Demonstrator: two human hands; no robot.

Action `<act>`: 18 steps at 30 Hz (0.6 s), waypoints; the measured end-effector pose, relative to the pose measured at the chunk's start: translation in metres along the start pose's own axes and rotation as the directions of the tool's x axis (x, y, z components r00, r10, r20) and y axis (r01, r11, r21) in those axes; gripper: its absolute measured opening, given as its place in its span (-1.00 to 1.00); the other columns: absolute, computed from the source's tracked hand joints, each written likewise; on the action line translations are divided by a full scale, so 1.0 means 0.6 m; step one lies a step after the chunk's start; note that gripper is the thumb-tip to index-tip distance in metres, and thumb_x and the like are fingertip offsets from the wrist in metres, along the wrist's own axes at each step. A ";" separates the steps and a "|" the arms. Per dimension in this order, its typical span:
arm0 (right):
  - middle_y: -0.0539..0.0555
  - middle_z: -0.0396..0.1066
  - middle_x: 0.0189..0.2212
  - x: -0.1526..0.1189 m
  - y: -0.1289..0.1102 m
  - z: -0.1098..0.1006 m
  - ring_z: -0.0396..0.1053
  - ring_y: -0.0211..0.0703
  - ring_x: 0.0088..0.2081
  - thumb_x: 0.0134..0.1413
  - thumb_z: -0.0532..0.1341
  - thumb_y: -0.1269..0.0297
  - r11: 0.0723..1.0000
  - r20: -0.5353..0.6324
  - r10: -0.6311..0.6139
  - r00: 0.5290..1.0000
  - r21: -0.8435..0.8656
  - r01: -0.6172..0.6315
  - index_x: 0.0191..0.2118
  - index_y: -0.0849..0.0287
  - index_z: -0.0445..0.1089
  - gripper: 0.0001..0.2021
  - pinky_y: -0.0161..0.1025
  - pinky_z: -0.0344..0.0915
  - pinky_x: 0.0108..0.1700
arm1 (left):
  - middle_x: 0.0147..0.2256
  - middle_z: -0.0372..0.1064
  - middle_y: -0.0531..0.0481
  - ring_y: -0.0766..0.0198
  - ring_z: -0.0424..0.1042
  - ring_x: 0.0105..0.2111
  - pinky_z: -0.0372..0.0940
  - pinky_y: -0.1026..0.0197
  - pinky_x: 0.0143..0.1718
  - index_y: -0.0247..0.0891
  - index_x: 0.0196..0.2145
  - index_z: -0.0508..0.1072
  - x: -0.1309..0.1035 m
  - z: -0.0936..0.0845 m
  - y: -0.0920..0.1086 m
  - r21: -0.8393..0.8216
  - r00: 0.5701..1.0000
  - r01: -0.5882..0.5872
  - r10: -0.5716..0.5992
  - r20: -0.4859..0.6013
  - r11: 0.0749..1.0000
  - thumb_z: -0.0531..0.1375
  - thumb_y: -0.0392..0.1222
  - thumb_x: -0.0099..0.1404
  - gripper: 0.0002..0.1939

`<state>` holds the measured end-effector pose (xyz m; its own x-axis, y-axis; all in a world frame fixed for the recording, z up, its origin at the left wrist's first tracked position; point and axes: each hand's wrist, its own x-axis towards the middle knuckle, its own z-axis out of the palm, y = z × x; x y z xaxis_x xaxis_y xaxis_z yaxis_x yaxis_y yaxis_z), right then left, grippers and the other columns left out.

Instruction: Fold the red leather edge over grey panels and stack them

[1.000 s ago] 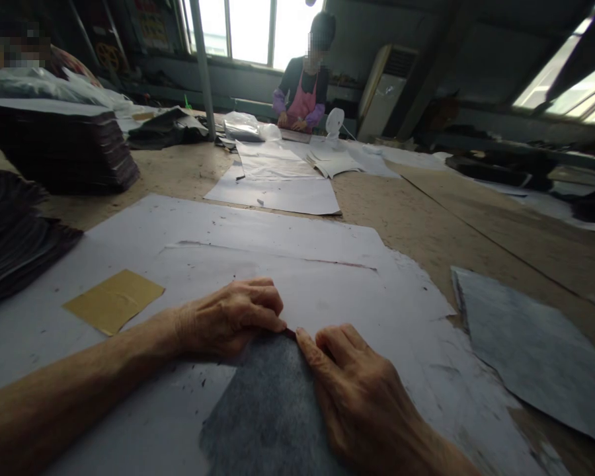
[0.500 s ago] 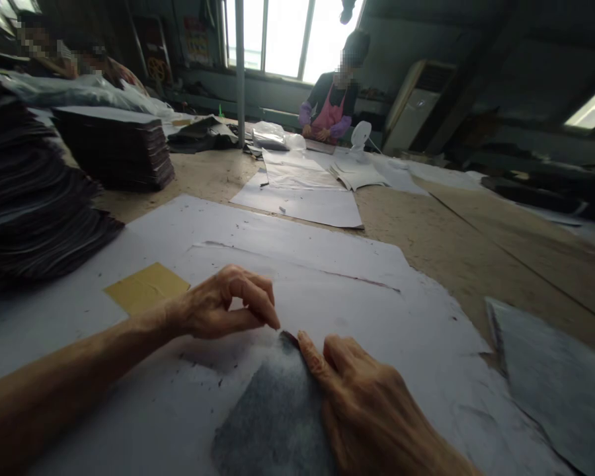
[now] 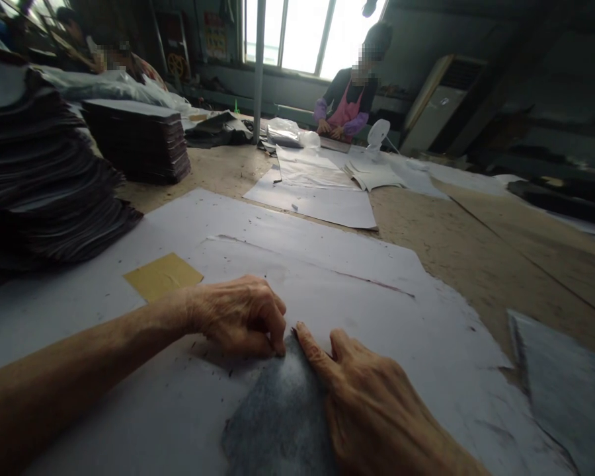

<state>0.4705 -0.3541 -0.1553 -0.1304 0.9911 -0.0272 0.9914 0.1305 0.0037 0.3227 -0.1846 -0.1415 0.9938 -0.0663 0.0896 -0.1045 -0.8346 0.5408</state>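
Observation:
A grey, mottled sheet piece (image 3: 282, 423) with a narrow far tip lies before me on white paper. My left hand (image 3: 250, 317) is closed, its thumb and index finger pinched together at the left side of that tip. Whether anything is between those fingertips is hidden. From the right, my right hand (image 3: 371, 396) rests over the piece's edge. Its index finger stretches along the edge to the tip and presses there, while the other fingers are bent and partly hidden.
White paper (image 3: 297, 264) covers the tabletop, with a yellow square (image 3: 163, 277) on it. Tall stacks of dark sheets (image 3: 44, 178) stand left. Another grey piece (image 3: 570, 390) lies right. Across the table, a person in a pink apron (image 3: 347, 109) works near a white fan (image 3: 377, 135).
My left hand has closed its fingers and come down against the piece's tip. My right index finger now lies nearer the tip, over the dark edge strip. The view has shifted slightly left.

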 end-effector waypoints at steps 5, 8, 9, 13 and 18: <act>0.09 0.19 -0.38 0.001 -0.003 -0.002 0.22 -0.20 -0.47 -0.24 0.01 0.56 1.000 -0.006 0.015 1.000 -0.023 -0.015 0.23 0.11 -0.13 -0.21 -0.29 0.17 -0.45 | -0.59 0.27 0.08 0.44 0.26 -0.58 0.13 0.42 -0.54 -0.22 -0.38 0.53 0.001 -0.001 0.002 0.003 1.000 -0.004 0.004 0.005 1.000 0.17 -0.39 0.06 -0.81; 0.07 0.18 -0.40 0.002 -0.001 -0.004 0.22 -0.21 -0.50 -0.21 0.01 0.56 1.000 -0.019 0.023 1.000 -0.011 -0.023 0.23 0.08 -0.13 -0.22 -0.29 0.18 -0.46 | -0.57 0.27 0.08 0.41 0.27 -0.56 0.15 0.39 -0.51 -0.23 -0.39 0.53 0.000 -0.001 0.003 0.020 1.000 -0.024 0.024 -0.017 1.000 0.17 -0.41 0.03 -0.80; 0.07 0.18 -0.40 0.002 -0.001 -0.004 0.22 -0.21 -0.50 -0.20 0.00 0.56 1.000 -0.025 0.025 0.999 0.000 -0.025 0.23 0.08 -0.12 -0.23 -0.29 0.19 -0.46 | -0.54 0.28 0.07 0.40 0.29 -0.54 0.17 0.38 -0.48 -0.23 -0.38 0.53 -0.001 -0.001 0.003 0.024 0.999 -0.034 0.035 -0.034 0.999 0.17 -0.40 0.03 -0.80; 0.08 0.18 -0.40 0.000 0.003 -0.001 0.22 -0.22 -0.50 -0.18 -0.01 0.56 0.999 -0.058 0.025 0.998 0.044 -0.022 0.23 0.11 -0.11 -0.25 -0.29 0.21 -0.47 | -0.47 0.32 0.06 0.41 0.30 -0.53 0.19 0.37 -0.44 -0.20 -0.26 0.50 -0.003 -0.002 0.000 0.020 0.998 -0.041 0.042 -0.054 0.999 0.17 -0.36 0.06 -0.74; 0.07 0.19 -0.39 0.001 0.007 0.004 0.22 -0.24 -0.52 -0.19 -0.02 0.55 0.998 -0.097 0.016 0.995 0.064 -0.010 0.22 0.11 -0.07 -0.26 -0.30 0.21 -0.46 | -0.55 0.28 0.10 0.40 0.27 -0.56 0.15 0.35 -0.47 -0.11 -0.28 0.51 -0.004 -0.002 -0.003 0.188 0.997 -0.014 0.027 -0.067 0.982 0.15 -0.40 0.03 -0.69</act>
<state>0.4746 -0.3531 -0.1575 -0.1142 0.9910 0.0700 0.9911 0.1185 -0.0603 0.3204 -0.1822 -0.1416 0.9858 -0.0523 0.1598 -0.1093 -0.9216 0.3723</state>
